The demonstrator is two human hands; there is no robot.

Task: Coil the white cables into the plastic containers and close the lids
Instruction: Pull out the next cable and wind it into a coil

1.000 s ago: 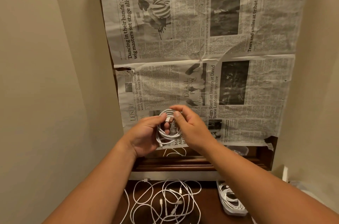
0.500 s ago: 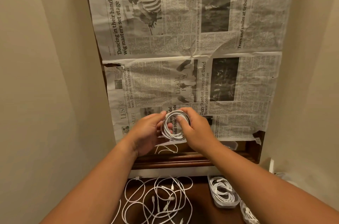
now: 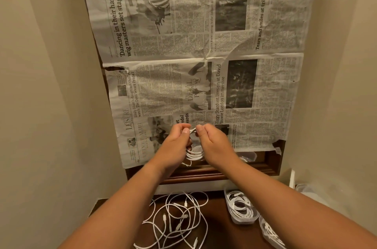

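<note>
Gripping 1 coiled white cable (image 3: 193, 154), apparently: left hand (image 3: 177, 146), right hand (image 3: 214, 144).

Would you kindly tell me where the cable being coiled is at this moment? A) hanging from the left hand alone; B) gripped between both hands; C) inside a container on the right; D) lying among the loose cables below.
B: the left hand and right hand both grip the coiled cable in front of the newspaper.
</note>
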